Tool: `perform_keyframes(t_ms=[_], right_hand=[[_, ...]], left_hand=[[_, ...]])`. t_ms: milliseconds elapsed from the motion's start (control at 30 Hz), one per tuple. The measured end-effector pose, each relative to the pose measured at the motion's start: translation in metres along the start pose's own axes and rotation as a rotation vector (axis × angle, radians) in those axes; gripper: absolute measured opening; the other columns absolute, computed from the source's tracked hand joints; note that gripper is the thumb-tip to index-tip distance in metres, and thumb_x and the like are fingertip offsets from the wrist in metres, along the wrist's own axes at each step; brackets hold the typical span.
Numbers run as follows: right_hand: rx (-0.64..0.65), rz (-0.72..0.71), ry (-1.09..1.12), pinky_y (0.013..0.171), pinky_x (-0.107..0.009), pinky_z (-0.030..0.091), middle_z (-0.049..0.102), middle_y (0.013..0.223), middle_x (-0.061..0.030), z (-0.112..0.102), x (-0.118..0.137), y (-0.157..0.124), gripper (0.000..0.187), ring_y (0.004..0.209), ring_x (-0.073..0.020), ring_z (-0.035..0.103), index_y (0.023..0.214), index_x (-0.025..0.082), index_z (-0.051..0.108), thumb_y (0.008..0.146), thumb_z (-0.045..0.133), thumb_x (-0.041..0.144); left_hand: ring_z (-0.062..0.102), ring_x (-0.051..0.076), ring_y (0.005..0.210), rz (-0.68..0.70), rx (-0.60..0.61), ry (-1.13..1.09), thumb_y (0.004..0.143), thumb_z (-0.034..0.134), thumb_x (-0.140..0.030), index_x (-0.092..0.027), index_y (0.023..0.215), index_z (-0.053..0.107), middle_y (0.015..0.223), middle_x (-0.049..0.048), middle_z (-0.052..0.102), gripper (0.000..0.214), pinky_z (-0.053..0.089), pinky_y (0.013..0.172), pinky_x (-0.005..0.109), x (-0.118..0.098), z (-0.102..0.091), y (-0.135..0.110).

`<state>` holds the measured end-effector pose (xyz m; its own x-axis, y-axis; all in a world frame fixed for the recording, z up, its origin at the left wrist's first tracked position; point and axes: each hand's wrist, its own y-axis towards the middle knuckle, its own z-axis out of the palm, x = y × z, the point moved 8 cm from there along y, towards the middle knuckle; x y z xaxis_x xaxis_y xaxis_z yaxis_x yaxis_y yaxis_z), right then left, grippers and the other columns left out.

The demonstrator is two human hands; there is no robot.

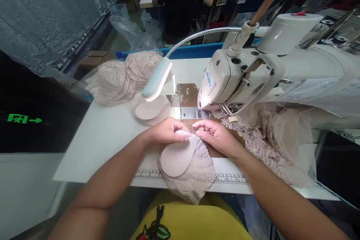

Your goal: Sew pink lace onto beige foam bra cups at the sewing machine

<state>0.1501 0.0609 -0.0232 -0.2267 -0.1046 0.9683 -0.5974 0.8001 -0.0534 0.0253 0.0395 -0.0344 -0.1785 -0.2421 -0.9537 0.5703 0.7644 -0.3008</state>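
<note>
My left hand and my right hand meet just in front of the sewing machine needle area. Both pinch the top edge of a beige padded cup lying on pale lace fabric that hangs over the table's front edge. The left fingers curl over the cup's upper left rim. The right fingers press on the lace at the cup's upper right. A metal needle plate lies right behind the fingertips.
A pile of lace pieces and another beige cup lie at the back left under a gooseneck lamp. More lace bunches on the right under the machine arm. A printed ruler runs along the front edge. A person in black sits beyond.
</note>
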Motion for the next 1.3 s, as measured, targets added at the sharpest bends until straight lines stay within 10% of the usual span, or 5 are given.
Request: perform_keyframes(t_ms=[833,1100,1300], right_hand=[[0.029,-0.026,-0.155,0.072,-0.032,0.048,0.068,0.084,-0.0038,0.005,0.01,-0.001,0.018,0.08,-0.0183,0.062,0.087,0.019,0.068,0.084,0.058,0.034],[0.02,0.085,0.043,0.072,-0.033,0.05,0.065,0.095,-0.0054,-0.005,-0.008,-0.004,0.038,0.084,-0.0184,0.061,0.107,0.019,0.061,0.076,0.067,0.04],[0.117,0.161,-0.155,0.051,-0.025,0.033,0.05,0.062,0.003,0.002,-0.009,-0.006,0.017,0.056,-0.0106,0.043,0.076,0.018,0.063,0.077,0.062,0.035]], left_hand=[[0.034,0.006,0.05,-0.079,-0.011,-0.012,0.075,0.071,-0.041,-0.01,0.068,0.066,0.054,-0.0043,0.041,0.032,0.025,0.046,0.02,0.002,0.002,-0.001],[0.044,0.008,0.057,-0.046,-0.044,0.002,0.075,0.07,-0.041,-0.01,0.079,0.068,0.064,0.0,0.052,0.032,0.035,0.052,0.021,0.005,-0.003,0.001],[0.057,0.013,0.074,0.0,-0.007,-0.004,0.077,0.069,-0.036,-0.012,0.09,0.068,0.086,0.0065,0.065,0.027,0.044,0.066,0.023,0.0,-0.005,0.0]])
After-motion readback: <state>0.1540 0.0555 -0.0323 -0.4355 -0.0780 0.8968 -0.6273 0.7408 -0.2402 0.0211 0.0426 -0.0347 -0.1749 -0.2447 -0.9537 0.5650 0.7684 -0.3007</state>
